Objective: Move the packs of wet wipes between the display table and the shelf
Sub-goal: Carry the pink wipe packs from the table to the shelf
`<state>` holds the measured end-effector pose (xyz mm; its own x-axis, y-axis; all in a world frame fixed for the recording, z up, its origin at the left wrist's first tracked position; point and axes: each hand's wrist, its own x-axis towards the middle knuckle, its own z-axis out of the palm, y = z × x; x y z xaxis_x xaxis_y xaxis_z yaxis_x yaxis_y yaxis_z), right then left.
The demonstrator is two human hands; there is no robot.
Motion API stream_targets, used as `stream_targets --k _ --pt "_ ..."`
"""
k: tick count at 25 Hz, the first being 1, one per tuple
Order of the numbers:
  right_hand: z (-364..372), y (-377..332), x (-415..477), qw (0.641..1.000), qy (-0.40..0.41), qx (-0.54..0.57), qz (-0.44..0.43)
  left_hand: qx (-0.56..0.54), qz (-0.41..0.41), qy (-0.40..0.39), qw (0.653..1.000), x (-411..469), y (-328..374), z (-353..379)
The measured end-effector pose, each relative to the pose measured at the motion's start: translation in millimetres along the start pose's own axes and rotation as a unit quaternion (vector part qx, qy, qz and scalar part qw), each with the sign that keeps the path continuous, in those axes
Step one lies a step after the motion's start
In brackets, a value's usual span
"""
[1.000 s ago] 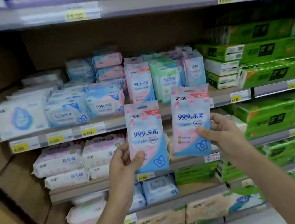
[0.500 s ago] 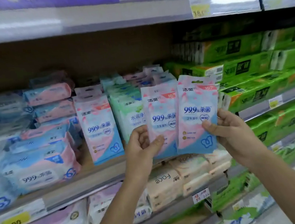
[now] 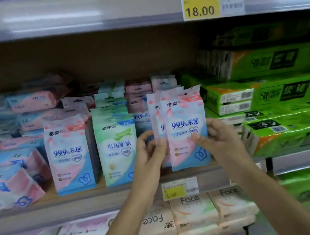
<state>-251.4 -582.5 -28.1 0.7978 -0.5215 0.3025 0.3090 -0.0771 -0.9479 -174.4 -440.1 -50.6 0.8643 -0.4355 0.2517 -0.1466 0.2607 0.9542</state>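
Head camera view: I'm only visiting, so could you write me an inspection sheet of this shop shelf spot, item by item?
Surface: shelf, a wooden board with a grey front rail.
Job's things: two pink-and-blue wet wipe packs held upright at the shelf front. The front pack overlaps the rear pack. Whether they touch the board cannot be told.
Clutter: standing pink-and-blue pack and green-and-white wipe pack on the same shelf.
Hands: left hand pinches the rear pack; right hand pinches the front pack.
Cables: nothing seen.
Surroundings: green tissue packs to the right, Face tissue packs below, 18.00 price tag above.
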Motion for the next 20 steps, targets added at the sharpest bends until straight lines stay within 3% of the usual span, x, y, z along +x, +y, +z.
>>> stream_targets --k 5,20 --pt "23.2 30.5 15.6 1.0 -0.008 -0.026 -0.014 0.219 0.022 0.014 0.975 4.3 -5.6 -12.1" --pt "72.0 50.4 39.9 0.992 -0.047 -0.106 -0.048 0.296 0.024 0.1 0.95 19.2 -0.7 -36.4"
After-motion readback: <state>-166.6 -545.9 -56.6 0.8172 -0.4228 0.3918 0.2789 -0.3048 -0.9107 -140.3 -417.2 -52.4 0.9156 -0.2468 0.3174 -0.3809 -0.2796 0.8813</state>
